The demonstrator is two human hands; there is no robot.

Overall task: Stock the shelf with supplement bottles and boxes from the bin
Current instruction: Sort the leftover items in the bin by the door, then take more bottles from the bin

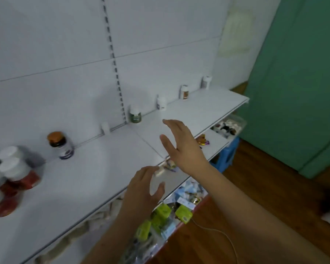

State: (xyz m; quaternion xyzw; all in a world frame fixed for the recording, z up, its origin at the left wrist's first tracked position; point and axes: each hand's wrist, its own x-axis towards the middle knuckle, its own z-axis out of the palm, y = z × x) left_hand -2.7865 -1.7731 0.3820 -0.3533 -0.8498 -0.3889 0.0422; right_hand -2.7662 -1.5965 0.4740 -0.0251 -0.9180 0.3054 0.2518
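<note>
Taking the white shelf [95,178] as my landmark, nearest to me below its front edge I see the bin [187,221], packed with lime-green boxes [163,211] and pale blue packets [189,187]. My left hand [141,193] hovers at the front edge of the shelf, just above the bin, fingers spread wide and holding nothing. My right hand [181,145] is raised a little farther in, over the shelf board, its fingers straight and fanned apart, also holding nothing. Between the two hands, under the shelf edge, I glimpse a small white item [161,170], too blurred for me to name. On the shelf at its far left end stands a cluster of red bottles with white caps [11,180], blurred at the frame edge. Farther back, against the rear wall of the shelf, a dark bottle with an orange cap [61,145] stands upright. Along that same rear wall, moving away from me, come a small white bottle [105,127], a green-labelled bottle [135,116], a white bottle [162,103], a bottle with a brown label [184,92] and, farthest, a white bottle with a dark label [206,82], all upright and well apart. Beyond the far end of the shelf, lower down, a clear tub of bottles [229,126] sits on a blue stool [227,155].
</note>
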